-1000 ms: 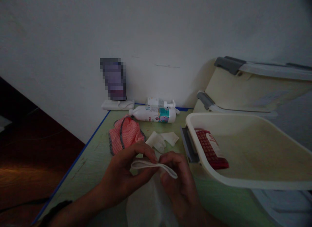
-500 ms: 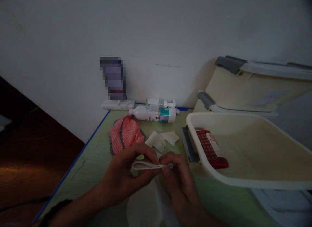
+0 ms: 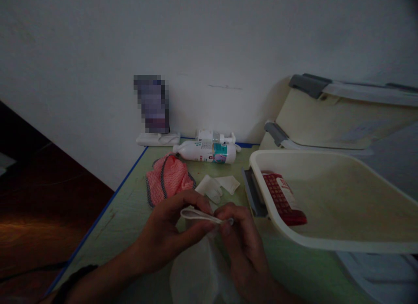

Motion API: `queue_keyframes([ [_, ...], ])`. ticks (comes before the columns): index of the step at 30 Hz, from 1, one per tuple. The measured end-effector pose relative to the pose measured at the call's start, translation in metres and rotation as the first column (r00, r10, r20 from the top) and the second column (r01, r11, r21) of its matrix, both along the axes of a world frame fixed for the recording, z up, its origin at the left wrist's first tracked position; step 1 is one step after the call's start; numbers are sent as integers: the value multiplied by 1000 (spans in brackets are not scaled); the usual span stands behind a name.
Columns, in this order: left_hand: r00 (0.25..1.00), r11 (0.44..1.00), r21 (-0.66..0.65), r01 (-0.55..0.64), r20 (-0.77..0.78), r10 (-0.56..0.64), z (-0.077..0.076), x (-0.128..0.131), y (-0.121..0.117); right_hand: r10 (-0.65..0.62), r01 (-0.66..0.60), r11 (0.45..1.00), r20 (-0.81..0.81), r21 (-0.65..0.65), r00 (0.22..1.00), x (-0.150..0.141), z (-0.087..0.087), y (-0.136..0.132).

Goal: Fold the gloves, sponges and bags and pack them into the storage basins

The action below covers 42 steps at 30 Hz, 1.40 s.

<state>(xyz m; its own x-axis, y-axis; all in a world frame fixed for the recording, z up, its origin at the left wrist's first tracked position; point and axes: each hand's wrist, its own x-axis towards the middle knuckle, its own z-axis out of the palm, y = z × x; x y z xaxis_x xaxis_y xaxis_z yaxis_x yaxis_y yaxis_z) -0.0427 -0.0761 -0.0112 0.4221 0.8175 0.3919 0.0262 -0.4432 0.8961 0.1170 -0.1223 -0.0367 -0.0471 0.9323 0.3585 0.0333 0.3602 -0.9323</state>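
Observation:
Between my two hands is a soft white thing, its folded upper edge (image 3: 196, 215) making a flat loop. It looks like the top of a pale bag (image 3: 192, 273) that hangs below, though my fingers hide how the two join. My left hand (image 3: 173, 225) pinches the edge between thumb and fingers. Close beside it, my right hand (image 3: 241, 238) pinches the edge's right end. Just beyond my fingers, small pieces of white cloth or tissue (image 3: 209, 187) lie on the green table (image 3: 130, 217). A pink checked cloth (image 3: 170, 177) with a dark striped border lies crumpled behind my left hand.
On the right stands a cream storage box (image 3: 326, 243) with its lid (image 3: 346, 121) raised, a red packet (image 3: 284, 201) inside. Two bottles, a white one (image 3: 205, 152) and a clear pump bottle (image 3: 209, 136), lie by the wall. A phone (image 3: 156, 103) leans on a white stand (image 3: 158, 140).
The left part of the folded white edge has risen slightly, so it now slopes down to the right. My right hand has shifted a little to the right. Both hands keep their pinch.

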Motion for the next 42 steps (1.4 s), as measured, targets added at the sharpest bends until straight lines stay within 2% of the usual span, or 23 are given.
queue_keyframes([
  [5, 999, 1000, -9, -2, 34, 3, 0, 1, 1, 29, -29, 999, -9, -27, 1000, 0, 1, 1],
  [12, 999, 999, -24, -33, 40, 34, 1, 0, 1, -12, 12, 997, 1, -75, 1000, -1, 0, 0],
  [30, 999, 998, -57, -5, 42, 7, -1, 0, 1, 16, -19, 990, -21, -140, 1000, -1, -1, 0],
  [39, 999, 998, -66, -9, 40, 12, 0, -2, 3, 13, -12, 995, 11, -101, 1000, -1, 3, -1],
  [42, 998, 999, -38, 28, 54, -26, -2, -5, 9, 2, 1, 997, 38, -78, 999, -3, 7, -2],
])
